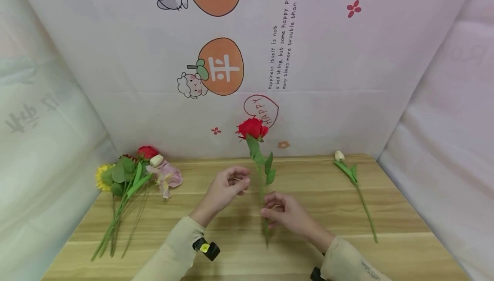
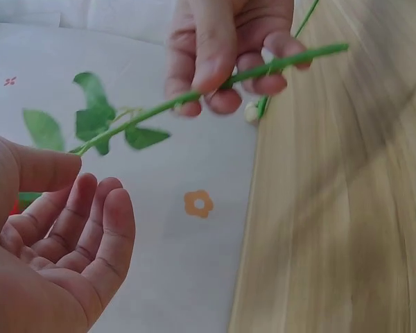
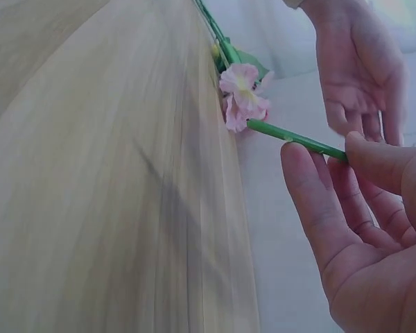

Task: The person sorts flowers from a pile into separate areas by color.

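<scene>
A red rose [image 1: 252,128] with a green leafy stem stands nearly upright above the table, bloom at the top. The right hand [image 1: 291,214] pinches its lower stem [image 3: 298,141] between thumb and fingers, and the stem's cut end sticks out past them. Just left of the stem is the left hand [image 1: 227,186], fingers loosely bent; the head view shows a small gap between it and the stem. In the left wrist view, the left thumb and fingers [image 2: 118,215] overlap the stem's leafy part, with nothing plainly gripped.
On the table [image 1: 308,255], a bunch lies at the left with a yellow flower [image 1: 103,178], a red bloom [image 1: 147,152] and a pink flower [image 1: 166,176]. A white tulip [image 1: 339,156] lies alone at the right. A printed white cloth [image 1: 328,58] rises behind.
</scene>
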`<state>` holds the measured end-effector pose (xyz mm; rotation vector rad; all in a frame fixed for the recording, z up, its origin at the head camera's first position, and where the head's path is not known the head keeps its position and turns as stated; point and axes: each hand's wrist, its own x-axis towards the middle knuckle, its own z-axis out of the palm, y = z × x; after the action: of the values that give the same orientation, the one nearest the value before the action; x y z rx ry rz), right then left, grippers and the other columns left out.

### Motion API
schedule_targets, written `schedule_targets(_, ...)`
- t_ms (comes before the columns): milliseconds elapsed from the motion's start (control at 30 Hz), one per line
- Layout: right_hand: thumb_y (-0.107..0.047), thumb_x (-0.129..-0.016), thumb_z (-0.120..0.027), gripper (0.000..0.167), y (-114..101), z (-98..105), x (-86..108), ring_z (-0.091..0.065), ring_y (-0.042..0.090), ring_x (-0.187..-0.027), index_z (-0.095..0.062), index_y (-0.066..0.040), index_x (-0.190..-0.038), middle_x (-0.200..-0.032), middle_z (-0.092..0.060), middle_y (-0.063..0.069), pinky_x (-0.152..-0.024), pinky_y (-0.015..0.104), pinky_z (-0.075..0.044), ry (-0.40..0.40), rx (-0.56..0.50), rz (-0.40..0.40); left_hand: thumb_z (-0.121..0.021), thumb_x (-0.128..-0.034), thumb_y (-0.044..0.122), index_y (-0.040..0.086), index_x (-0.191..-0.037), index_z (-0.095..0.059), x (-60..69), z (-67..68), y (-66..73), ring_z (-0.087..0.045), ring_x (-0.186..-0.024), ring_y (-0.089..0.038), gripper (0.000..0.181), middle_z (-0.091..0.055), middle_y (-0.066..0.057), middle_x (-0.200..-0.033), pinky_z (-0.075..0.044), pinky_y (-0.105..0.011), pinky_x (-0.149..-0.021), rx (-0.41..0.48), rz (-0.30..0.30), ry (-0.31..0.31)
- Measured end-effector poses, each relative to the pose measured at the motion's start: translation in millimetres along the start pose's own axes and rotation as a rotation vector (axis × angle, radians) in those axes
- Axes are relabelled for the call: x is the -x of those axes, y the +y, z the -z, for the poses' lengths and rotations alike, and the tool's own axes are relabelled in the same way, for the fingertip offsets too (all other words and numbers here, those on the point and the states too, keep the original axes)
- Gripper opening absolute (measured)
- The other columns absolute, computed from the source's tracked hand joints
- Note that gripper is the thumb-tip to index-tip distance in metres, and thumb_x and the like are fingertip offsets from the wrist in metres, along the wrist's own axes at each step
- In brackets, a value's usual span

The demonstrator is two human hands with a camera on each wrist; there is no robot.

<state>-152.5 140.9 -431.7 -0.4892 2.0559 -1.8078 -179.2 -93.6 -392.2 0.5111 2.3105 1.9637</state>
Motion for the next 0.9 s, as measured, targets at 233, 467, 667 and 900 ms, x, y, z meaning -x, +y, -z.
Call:
schedule_targets(233, -0.017, -0.098, -0.07, 0.042, 9.5, 28.7, 13.3, -0.064, 0.045, -0.1, -0.053, 0.008, -0.128, -0.113, -0.06, 0.019, -0.077, 0.047, -0.062, 0.018, 0.026, -0.002, -0.068, -0.0997, 0.015, 0.004, -0.121, -0.065, 10.5, 15.0, -8.5, -0.066, -0.091, -0.029, 0.024, -0.066, -0.012, -0.107, -0.06, -0.034, -0.076, -0.069, -0.023, -0.019)
schedule_targets(467, -0.017, -0.098, -0.07, 0.054, 15.0, 55.1, 27.6, -0.064, 0.041, -0.097, -0.045, 0.015, -0.133, -0.113, -0.058, 0.02, -0.078, 0.045, -0.062, 0.059, 0.045, -0.026, -0.066, -0.1014, 0.019, 0.005, -0.125, -0.063, 30.8, 31.0, -12.7, -0.065, -0.097, -0.036, 0.027, -0.064, -0.014, -0.113, -0.06, -0.032, -0.078, -0.097, 0.0, -0.056)
schedule_targets(667, -0.017, -0.098, -0.07, 0.055, 18.5, 72.2, 35.8, -0.065, 0.04, -0.1, -0.044, 0.015, -0.134, -0.115, -0.058, 0.02, -0.08, 0.046, -0.062, 0.095, 0.044, -0.06, -0.067, -0.101, 0.02, 0.006, -0.123, -0.064, 49.1, 49.2, -17.8, -0.065, -0.098, -0.037, 0.027, -0.064, -0.011, -0.111, -0.06, -0.032, -0.077, -0.124, 0.026, -0.013)
schedule_targets(900, -0.016, -0.098, -0.069, 0.06, 28.2, 89.4, 45.1, -0.064, 0.036, -0.104, -0.039, 0.016, -0.14, -0.118, -0.057, 0.021, -0.081, 0.046, -0.061, 0.138, 0.043, -0.106, -0.067, -0.1005, 0.019, 0.0, -0.122, -0.062, 72.5, 79.4, -22.6, -0.066, -0.094, -0.032, 0.029, -0.064, -0.018, -0.11, -0.06, -0.033, -0.076, -0.149, 0.057, 0.03)
